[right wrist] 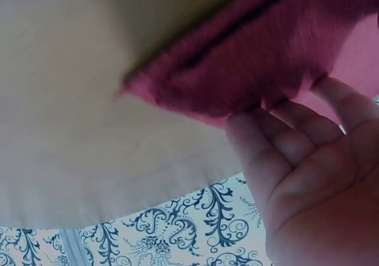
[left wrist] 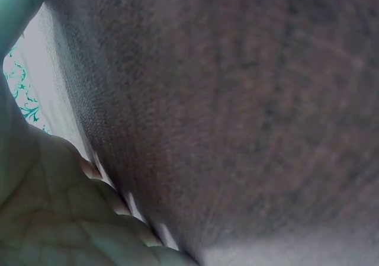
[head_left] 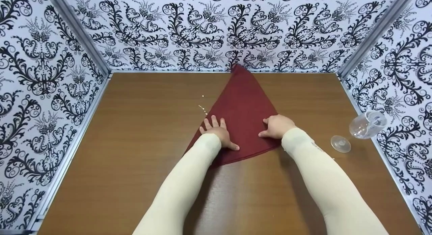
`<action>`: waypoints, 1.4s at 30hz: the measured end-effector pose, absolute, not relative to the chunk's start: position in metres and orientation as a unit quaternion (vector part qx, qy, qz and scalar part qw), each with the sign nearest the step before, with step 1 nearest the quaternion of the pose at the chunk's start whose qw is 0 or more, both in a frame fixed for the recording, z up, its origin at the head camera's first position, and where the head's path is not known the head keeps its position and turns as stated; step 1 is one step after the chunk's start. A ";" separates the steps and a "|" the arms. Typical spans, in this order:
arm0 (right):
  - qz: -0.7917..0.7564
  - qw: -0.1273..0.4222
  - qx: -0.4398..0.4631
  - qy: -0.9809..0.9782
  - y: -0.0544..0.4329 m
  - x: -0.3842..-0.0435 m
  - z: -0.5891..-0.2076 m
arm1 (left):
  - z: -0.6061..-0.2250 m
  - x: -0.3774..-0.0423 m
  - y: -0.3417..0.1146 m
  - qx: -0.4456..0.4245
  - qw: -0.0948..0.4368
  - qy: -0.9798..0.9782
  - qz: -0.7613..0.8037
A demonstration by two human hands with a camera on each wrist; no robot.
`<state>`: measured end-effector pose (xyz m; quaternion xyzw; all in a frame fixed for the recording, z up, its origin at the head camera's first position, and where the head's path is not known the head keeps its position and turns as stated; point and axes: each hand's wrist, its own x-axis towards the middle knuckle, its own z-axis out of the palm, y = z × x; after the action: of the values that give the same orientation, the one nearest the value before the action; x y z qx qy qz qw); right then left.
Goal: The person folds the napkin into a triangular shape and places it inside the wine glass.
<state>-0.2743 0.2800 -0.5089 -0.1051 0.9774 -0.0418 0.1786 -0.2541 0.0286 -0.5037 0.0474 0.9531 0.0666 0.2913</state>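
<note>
A dark red cloth napkin [head_left: 242, 100], folded into a tall triangle, lies on the wooden table with its point toward the back wall. On its lower left part rests my left hand [head_left: 217, 132], palm down, fingers spread and thumb out to the right. My right hand [head_left: 278, 126] grips the napkin's right edge near the lower corner, fingers bent at the cloth and thumb on top. In the right wrist view, its bent fingers [right wrist: 290, 130] meet the red cloth [right wrist: 249, 64], and their tips are hidden. Dark, blurred cloth [left wrist: 225, 112] fills most of the left wrist view.
A clear stemmed glass [head_left: 368, 124] stands at the right near the side wall, its round foot [head_left: 341, 144] on the tabletop [head_left: 141, 127]. Small pale marks [head_left: 203, 109] show left of the napkin. Black-and-white patterned walls [head_left: 209, 29] enclose the back and sides.
</note>
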 end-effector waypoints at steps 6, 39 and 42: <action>-0.077 0.172 -0.125 0.974 0.285 -0.281 -0.522 | -0.507 -0.257 0.021 0.072 0.285 0.954 0.066; -0.087 0.197 -0.116 0.970 0.283 -0.277 -0.525 | -0.507 -0.252 0.019 0.038 0.272 0.958 0.086; -0.074 0.197 -0.116 0.971 0.280 -0.275 -0.523 | -0.507 -0.253 0.017 0.043 0.273 0.957 0.086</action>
<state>-0.2749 0.2803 -0.5230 -0.1162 0.9706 -0.0745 0.1975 -0.2525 0.0169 -0.5071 0.0426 0.9571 0.0856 0.2734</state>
